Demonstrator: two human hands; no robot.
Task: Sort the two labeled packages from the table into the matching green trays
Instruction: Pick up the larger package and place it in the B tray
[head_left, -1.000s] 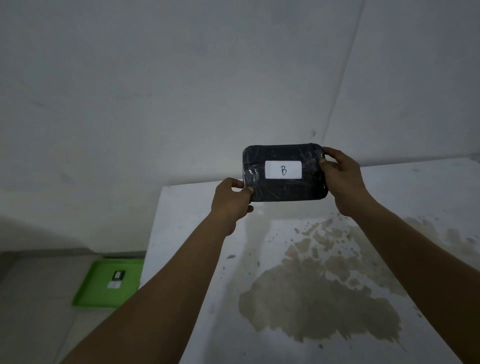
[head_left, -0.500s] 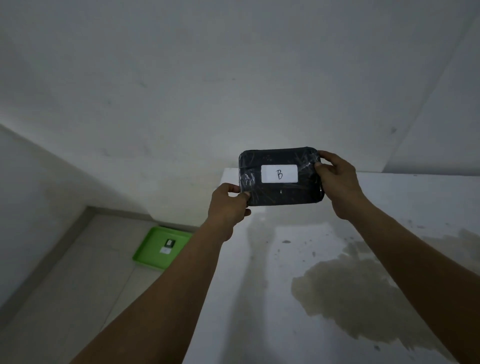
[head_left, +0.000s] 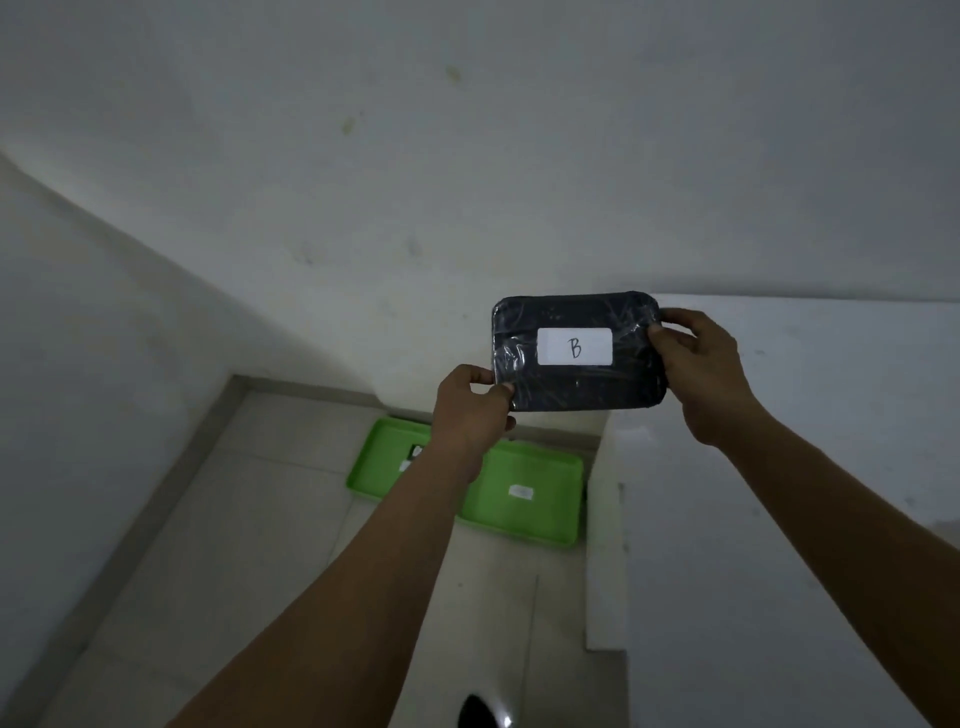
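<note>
A black plastic-wrapped package (head_left: 576, 379) with a white label marked "B" is held up in front of me, its label facing me. My left hand (head_left: 467, 410) pinches its lower left corner and my right hand (head_left: 701, 374) grips its right edge. Below it, on the floor, lie two green trays side by side. The left tray (head_left: 379, 457) holds a small dark item and a white label, partly hidden by my left forearm. The right tray (head_left: 524, 499) carries a white label that I cannot read.
A white table (head_left: 779, 519) fills the right side, its left edge beside the right tray. White walls meet in a corner behind the trays. The tiled floor (head_left: 208, 597) lies at lower left. A dark shape (head_left: 475, 712) shows at the bottom edge.
The view has swung left and down. Both trays now show on the floor below the package. The package stays in both hands with the same grip.
</note>
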